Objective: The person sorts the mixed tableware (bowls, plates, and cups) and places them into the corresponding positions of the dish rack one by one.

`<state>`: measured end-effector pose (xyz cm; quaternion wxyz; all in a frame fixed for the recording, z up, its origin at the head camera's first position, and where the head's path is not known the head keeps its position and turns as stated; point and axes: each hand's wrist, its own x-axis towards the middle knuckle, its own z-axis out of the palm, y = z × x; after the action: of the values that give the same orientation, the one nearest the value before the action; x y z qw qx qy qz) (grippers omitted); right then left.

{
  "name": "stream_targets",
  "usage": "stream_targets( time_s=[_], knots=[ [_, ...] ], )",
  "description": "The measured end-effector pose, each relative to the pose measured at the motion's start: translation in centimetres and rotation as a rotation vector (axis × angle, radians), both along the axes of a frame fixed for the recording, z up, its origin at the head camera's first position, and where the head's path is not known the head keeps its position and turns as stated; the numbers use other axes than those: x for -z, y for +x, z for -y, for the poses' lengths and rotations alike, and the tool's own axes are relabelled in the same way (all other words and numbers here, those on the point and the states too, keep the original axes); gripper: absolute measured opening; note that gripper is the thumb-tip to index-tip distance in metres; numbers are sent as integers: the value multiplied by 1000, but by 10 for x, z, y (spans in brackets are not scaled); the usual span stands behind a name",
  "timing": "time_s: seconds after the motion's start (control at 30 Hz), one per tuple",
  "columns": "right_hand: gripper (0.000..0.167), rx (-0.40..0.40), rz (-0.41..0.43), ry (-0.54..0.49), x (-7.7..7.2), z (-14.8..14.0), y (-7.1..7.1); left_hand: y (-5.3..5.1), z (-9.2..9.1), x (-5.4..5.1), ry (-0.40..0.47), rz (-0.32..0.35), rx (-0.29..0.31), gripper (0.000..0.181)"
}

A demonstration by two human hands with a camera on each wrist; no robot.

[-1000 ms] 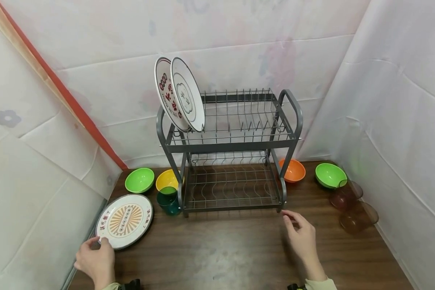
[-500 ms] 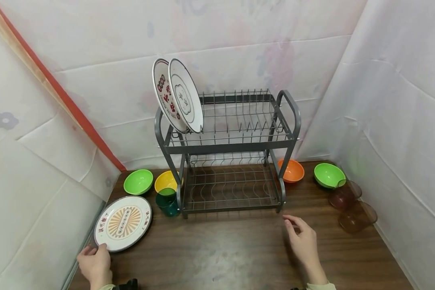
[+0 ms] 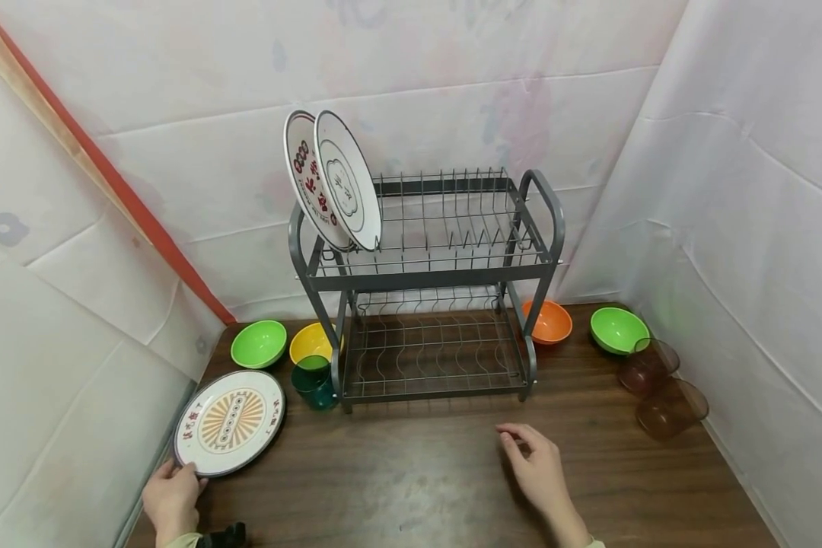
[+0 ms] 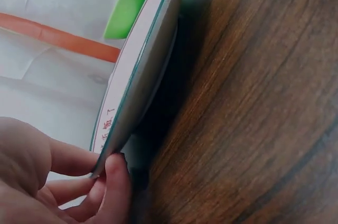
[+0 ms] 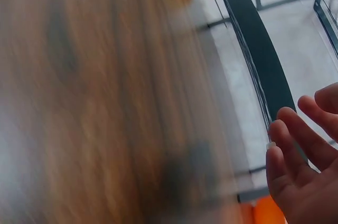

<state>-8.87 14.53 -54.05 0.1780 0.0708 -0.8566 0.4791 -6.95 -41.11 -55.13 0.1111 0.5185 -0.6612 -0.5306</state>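
Note:
At the table's left side, my left hand (image 3: pixel 171 498) pinches the near rim of a white plate (image 3: pixel 260 438) with red lettering and an orange sunburst. From the left wrist view, the plate (image 4: pixel 150 60) appears edge-on, its rim between thumb and fingers and its underside facing the tabletop. My right hand (image 3: pixel 540 473) hovers over the table in front of a dark two-tier dish rack (image 3: pixel 431 280), fingers loosely bent and holding nothing. Two patterned plates stand upright in the rack's upper left slots; the front one (image 3: pixel 349 183) partly covers the back one (image 3: pixel 304 179).
Left of the rack are a green bowl (image 3: pixel 259 345), a yellow bowl (image 3: pixel 310 342) and a teal cup (image 3: pixel 313 388). To its right stand an orange bowl (image 3: pixel 552 323), another green bowl (image 3: pixel 618 330) and two transparent brownish cups (image 3: pixel 671 411). Fabric walls enclose the table.
My left hand has closed its thumb and fingers on the plate's near rim. The right hand has shifted left and slightly nearer to me.

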Motion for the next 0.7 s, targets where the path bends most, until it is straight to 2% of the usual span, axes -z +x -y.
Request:
stream_targets(
  time_s=[0.17, 0.4, 0.57, 0.7],
  knots=[
    [7, -78, 31, -11, 4, 15, 5, -1, 0, -1, 22, -17, -11, 58],
    [8, -143, 89, -23, 8, 26, 9, 0, -2, -4, 28, -66, 64, 60],
    [9, -152, 89, -30, 12, 28, 9, 5, -3, -3, 26, -104, 64, 59],
    [8, -132, 60, -12, 12, 27, 8, 11, -4, -4, 19, -102, 67, 58]
  ],
)
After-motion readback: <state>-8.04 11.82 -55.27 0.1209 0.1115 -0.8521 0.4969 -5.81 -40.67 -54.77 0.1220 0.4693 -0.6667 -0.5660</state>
